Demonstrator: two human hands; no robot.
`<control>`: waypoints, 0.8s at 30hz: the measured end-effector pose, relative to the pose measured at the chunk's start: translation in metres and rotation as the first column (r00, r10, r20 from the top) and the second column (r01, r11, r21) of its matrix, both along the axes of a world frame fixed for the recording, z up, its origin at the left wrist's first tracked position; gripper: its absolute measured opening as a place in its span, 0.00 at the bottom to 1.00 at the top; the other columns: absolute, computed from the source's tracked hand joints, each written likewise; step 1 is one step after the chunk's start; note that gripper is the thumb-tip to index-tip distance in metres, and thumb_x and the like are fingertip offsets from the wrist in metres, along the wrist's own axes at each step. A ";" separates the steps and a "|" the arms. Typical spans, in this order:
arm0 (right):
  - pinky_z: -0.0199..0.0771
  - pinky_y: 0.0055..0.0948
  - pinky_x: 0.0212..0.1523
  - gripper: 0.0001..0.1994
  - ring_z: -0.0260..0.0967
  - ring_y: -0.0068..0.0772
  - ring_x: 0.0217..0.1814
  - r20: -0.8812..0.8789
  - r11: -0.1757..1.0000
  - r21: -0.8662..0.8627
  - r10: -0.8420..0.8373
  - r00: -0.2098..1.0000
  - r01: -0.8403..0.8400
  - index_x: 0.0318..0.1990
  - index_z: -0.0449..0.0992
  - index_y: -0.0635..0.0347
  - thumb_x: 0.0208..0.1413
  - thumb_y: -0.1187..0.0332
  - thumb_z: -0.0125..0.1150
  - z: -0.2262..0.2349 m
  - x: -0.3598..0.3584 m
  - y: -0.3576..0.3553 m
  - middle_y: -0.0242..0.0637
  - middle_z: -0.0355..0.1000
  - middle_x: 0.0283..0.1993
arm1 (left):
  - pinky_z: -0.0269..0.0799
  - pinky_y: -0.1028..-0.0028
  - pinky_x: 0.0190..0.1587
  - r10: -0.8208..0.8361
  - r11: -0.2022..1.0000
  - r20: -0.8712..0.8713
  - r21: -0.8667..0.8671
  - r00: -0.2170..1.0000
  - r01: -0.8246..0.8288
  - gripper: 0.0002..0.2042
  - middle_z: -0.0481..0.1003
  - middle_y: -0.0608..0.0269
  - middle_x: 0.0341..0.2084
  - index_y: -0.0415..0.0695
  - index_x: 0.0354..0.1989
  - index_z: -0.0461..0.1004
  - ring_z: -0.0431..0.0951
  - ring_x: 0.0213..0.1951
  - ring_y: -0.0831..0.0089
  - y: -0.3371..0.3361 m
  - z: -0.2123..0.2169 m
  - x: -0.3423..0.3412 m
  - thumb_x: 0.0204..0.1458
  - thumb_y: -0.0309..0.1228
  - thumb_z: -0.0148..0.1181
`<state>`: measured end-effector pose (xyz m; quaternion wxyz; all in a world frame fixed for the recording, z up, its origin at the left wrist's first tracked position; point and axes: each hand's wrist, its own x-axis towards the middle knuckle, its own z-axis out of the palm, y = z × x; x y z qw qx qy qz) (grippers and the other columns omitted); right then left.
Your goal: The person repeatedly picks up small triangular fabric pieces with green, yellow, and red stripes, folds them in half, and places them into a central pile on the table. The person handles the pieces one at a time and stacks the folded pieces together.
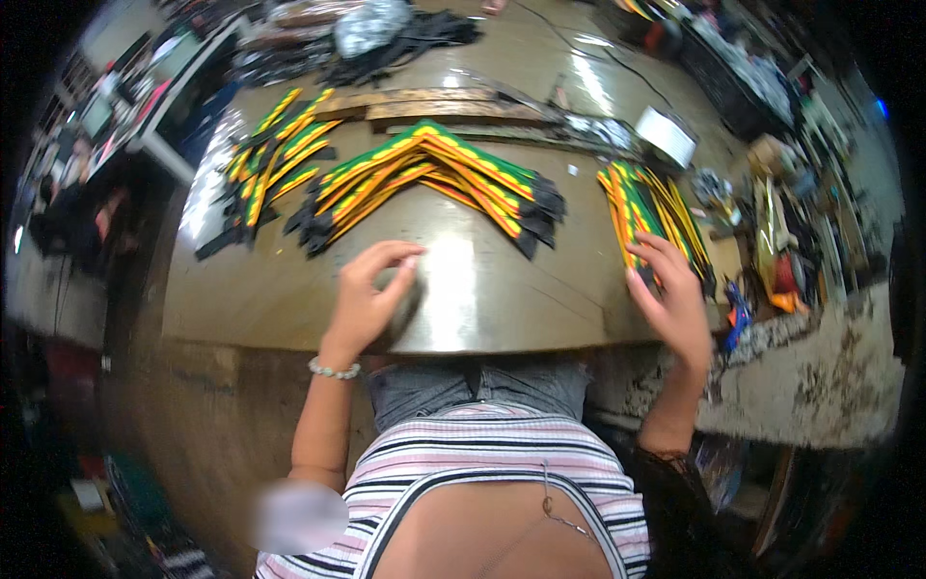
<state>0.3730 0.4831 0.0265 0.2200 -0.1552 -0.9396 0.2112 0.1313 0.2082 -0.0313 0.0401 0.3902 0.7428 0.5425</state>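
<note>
My left hand [371, 294] hovers just over the front of the table, thumb and fingers apart, with nothing between them. Beyond it lies a stack of bent, V-shaped fabric strips [422, 145], green, yellow and orange-red with black ends, the point of the V facing away from me. At the right, my right hand [672, 294] reaches onto a pile of similar strips [632, 198], which lie lengthwise toward me. Its fingers and thumb are spread at the pile's near left side. I see no strip lifted in them.
More striped strips with black ends [280, 159] are strewn at the left. Behind the middle stack lie wooden bars [434, 104], with a white box [666, 138] to their right. Black material and plastic bags [371, 39] heap at the back. Blue-handled snips [738, 314] sit near the right edge.
</note>
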 end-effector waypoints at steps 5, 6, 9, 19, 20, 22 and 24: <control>0.60 0.39 0.36 0.09 0.62 0.35 0.28 0.071 0.335 -0.171 0.942 0.328 -0.927 0.22 0.69 0.49 0.36 0.59 0.62 0.135 -0.003 -0.106 0.31 0.64 0.26 | 0.77 0.71 0.42 -0.179 0.984 0.050 -0.016 0.983 0.180 0.09 0.79 0.55 0.37 0.39 0.41 0.78 0.79 0.39 0.65 -0.012 -0.009 0.017 0.56 0.27 0.57; 0.55 0.46 0.31 0.15 0.55 0.37 0.16 0.490 0.624 -0.091 0.706 0.511 -0.776 0.09 0.58 0.47 0.30 0.52 0.54 0.179 0.024 -0.136 0.29 0.54 0.12 | 0.77 0.71 0.43 -0.172 0.984 0.083 -0.023 0.982 0.174 0.08 0.79 0.56 0.37 0.39 0.41 0.79 0.80 0.39 0.66 -0.014 -0.011 0.018 0.56 0.27 0.58; 0.79 0.43 0.35 0.13 0.73 0.47 0.37 -0.088 -0.094 0.165 0.990 -0.109 -0.982 0.28 0.75 0.68 0.53 0.72 0.42 0.185 0.041 -0.128 0.52 0.73 0.32 | 0.76 0.72 0.44 -0.197 0.980 0.060 0.030 0.978 0.196 0.08 0.79 0.56 0.37 0.38 0.41 0.79 0.80 0.39 0.69 -0.025 -0.013 0.010 0.56 0.27 0.59; 0.66 0.36 0.50 0.16 0.68 0.31 0.46 -0.930 0.344 0.252 0.343 -0.129 -0.904 0.43 0.77 0.59 0.42 0.73 0.69 0.109 0.185 -0.003 0.30 0.73 0.43 | 0.73 0.77 0.44 0.185 0.935 0.210 0.263 0.960 -0.238 0.11 0.79 0.62 0.36 0.37 0.47 0.76 0.77 0.39 0.79 -0.067 -0.016 -0.135 0.60 0.29 0.56; 0.65 0.35 0.52 0.19 0.68 0.29 0.46 -0.967 0.340 0.103 0.256 -0.014 -0.935 0.44 0.78 0.58 0.41 0.73 0.72 0.086 0.181 0.022 0.28 0.73 0.44 | 0.73 0.76 0.45 0.245 0.913 0.087 0.314 0.966 -0.260 0.10 0.79 0.61 0.37 0.37 0.47 0.76 0.77 0.39 0.78 -0.063 -0.016 -0.160 0.61 0.28 0.55; 0.63 0.39 0.56 0.22 0.67 0.31 0.50 -0.926 0.271 -0.330 0.093 0.366 -0.904 0.59 0.66 0.63 0.58 0.67 0.56 0.032 0.142 0.077 0.36 0.70 0.51 | 0.72 0.76 0.47 0.295 0.881 -0.005 0.390 0.956 -0.269 0.10 0.79 0.61 0.39 0.37 0.46 0.76 0.78 0.40 0.77 -0.046 -0.014 -0.216 0.60 0.27 0.54; 0.66 0.30 0.53 0.24 0.67 0.32 0.51 -0.531 0.695 -0.699 -0.346 0.774 -0.168 0.63 0.60 0.70 0.61 0.70 0.53 -0.011 0.090 0.118 0.44 0.69 0.55 | 0.73 0.74 0.45 0.420 0.892 -0.160 0.252 0.893 -0.374 0.10 0.81 0.59 0.37 0.38 0.45 0.78 0.79 0.40 0.73 -0.025 -0.010 -0.277 0.58 0.27 0.54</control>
